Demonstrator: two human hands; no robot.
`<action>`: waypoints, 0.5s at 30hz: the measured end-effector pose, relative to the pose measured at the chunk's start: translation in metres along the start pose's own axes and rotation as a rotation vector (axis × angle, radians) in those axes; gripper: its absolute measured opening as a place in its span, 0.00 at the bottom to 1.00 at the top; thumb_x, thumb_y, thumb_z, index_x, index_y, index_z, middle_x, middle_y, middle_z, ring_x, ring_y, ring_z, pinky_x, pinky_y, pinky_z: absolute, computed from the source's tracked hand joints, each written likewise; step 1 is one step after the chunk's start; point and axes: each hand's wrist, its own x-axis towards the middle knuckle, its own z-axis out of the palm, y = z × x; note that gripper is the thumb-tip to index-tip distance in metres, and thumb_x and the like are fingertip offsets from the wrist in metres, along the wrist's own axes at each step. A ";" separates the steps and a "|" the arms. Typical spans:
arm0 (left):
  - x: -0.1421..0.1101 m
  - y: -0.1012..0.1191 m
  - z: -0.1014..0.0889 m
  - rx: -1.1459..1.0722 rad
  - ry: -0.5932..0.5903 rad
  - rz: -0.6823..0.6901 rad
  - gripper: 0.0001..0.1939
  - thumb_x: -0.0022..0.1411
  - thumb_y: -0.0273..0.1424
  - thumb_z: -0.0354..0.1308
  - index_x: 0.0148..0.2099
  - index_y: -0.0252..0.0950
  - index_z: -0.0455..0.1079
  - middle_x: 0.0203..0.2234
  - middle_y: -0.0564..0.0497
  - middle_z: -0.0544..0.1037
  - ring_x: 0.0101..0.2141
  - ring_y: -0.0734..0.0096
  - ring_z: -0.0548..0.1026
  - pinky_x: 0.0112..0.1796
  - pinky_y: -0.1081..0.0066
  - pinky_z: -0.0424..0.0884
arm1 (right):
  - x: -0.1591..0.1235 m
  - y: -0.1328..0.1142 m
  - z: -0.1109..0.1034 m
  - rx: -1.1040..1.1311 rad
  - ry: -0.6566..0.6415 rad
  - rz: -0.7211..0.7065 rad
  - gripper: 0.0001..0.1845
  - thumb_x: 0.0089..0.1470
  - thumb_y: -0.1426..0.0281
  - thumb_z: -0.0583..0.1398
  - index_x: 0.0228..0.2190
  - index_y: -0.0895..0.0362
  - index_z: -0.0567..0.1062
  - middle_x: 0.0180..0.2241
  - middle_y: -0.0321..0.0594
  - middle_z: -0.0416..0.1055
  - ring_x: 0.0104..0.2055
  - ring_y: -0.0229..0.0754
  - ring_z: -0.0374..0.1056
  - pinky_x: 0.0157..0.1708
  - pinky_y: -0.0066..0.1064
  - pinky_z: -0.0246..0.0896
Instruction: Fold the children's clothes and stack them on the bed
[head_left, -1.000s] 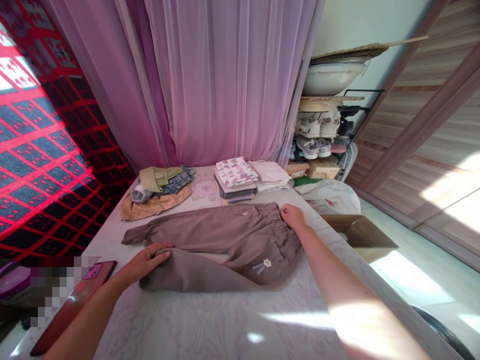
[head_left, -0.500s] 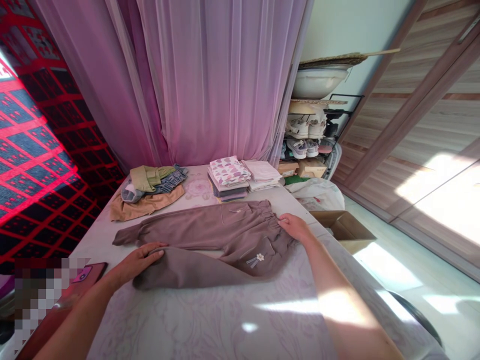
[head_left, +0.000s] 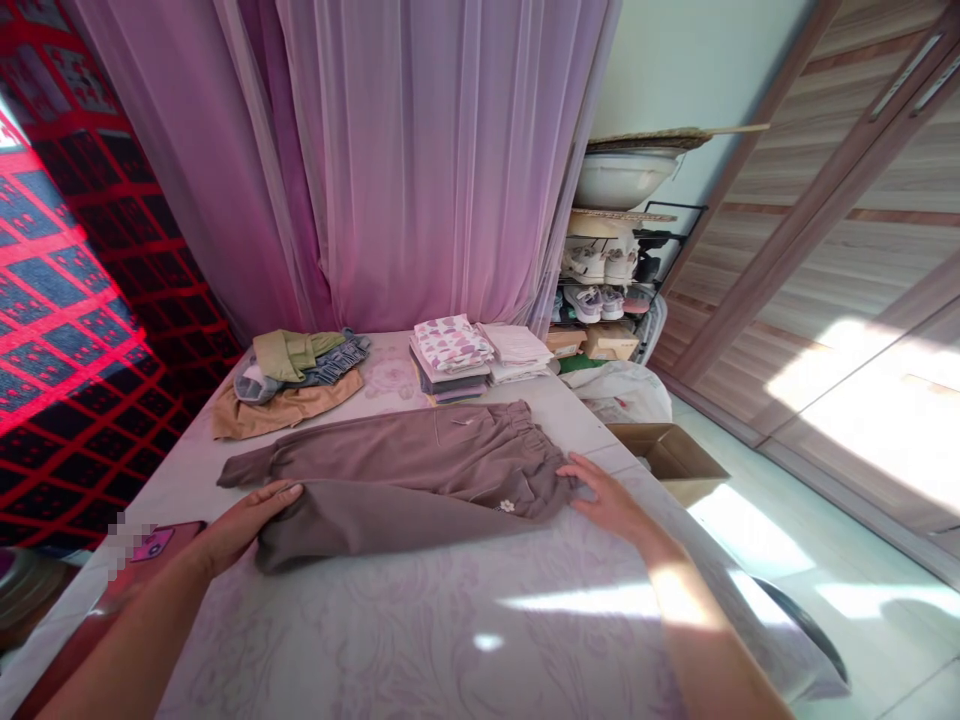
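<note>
A pair of brown trousers [head_left: 405, 450] lies across the table, waistband to the right and legs to the left. My left hand [head_left: 266, 505] is closed on the near leg close to its cuff, which is partly lifted and folded toward the far leg. At the waist end, my right hand [head_left: 604, 497] rests against the near corner of the waistband with its fingers spread. A small white flower decoration [head_left: 507, 506] shows by the near pocket, partly covered by a fold.
Behind the trousers are a loose clothes pile [head_left: 300, 375], a folded stack with a heart-print cloth [head_left: 452, 343] and folded white cloths [head_left: 517, 350]. A phone [head_left: 161, 550] lies by my left forearm. Beyond the table's right edge stands a cardboard box [head_left: 675, 460].
My left hand has drawn the near leg slightly up toward the far leg. My right hand has slid down the waistband to its near corner and its fingers have spread.
</note>
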 end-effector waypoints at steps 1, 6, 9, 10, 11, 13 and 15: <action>-0.001 0.001 0.001 -0.001 0.019 0.003 0.31 0.37 0.58 0.65 0.37 0.40 0.76 0.36 0.49 0.82 0.40 0.58 0.78 0.41 0.66 0.75 | 0.002 -0.002 0.003 -0.046 0.047 -0.014 0.25 0.44 0.74 0.57 0.45 0.50 0.75 0.62 0.43 0.58 0.61 0.50 0.58 0.59 0.45 0.54; -0.017 0.008 -0.013 0.113 0.024 0.025 0.33 0.36 0.62 0.62 0.34 0.39 0.76 0.33 0.52 0.82 0.40 0.54 0.77 0.42 0.62 0.75 | 0.003 -0.014 -0.004 -0.158 0.214 -0.125 0.15 0.51 0.71 0.53 0.38 0.52 0.76 0.61 0.45 0.60 0.62 0.51 0.56 0.58 0.48 0.54; -0.036 0.018 -0.038 0.135 0.061 -0.012 0.34 0.30 0.61 0.65 0.34 0.41 0.77 0.31 0.53 0.82 0.39 0.54 0.77 0.41 0.61 0.75 | -0.002 -0.022 -0.023 -0.128 0.180 -0.184 0.11 0.49 0.71 0.53 0.31 0.51 0.76 0.55 0.41 0.68 0.64 0.50 0.53 0.60 0.47 0.49; -0.041 0.023 -0.047 0.131 0.067 -0.028 0.34 0.28 0.60 0.66 0.33 0.42 0.77 0.31 0.54 0.82 0.38 0.54 0.77 0.41 0.62 0.76 | -0.003 -0.025 -0.030 -0.107 0.135 -0.200 0.11 0.49 0.71 0.53 0.30 0.51 0.75 0.53 0.39 0.70 0.63 0.50 0.53 0.60 0.46 0.49; -0.045 0.028 -0.055 0.133 0.061 -0.040 0.33 0.27 0.60 0.66 0.33 0.42 0.77 0.30 0.55 0.82 0.38 0.55 0.77 0.39 0.63 0.76 | -0.003 -0.028 -0.037 -0.084 0.082 -0.199 0.11 0.49 0.71 0.53 0.29 0.51 0.75 0.50 0.39 0.72 0.62 0.50 0.55 0.60 0.45 0.50; -0.047 0.038 -0.068 0.171 0.015 -0.056 0.31 0.31 0.60 0.65 0.33 0.43 0.77 0.28 0.56 0.81 0.35 0.58 0.77 0.37 0.66 0.76 | 0.001 -0.036 -0.047 -0.046 -0.011 -0.137 0.12 0.50 0.70 0.52 0.29 0.51 0.75 0.45 0.39 0.75 0.56 0.50 0.63 0.55 0.41 0.55; -0.039 0.050 -0.074 0.263 -0.033 -0.055 0.30 0.37 0.61 0.62 0.33 0.41 0.76 0.27 0.57 0.80 0.33 0.61 0.77 0.35 0.68 0.75 | 0.010 -0.044 -0.054 -0.020 -0.061 -0.041 0.12 0.51 0.68 0.51 0.29 0.52 0.75 0.37 0.38 0.77 0.45 0.48 0.69 0.47 0.37 0.60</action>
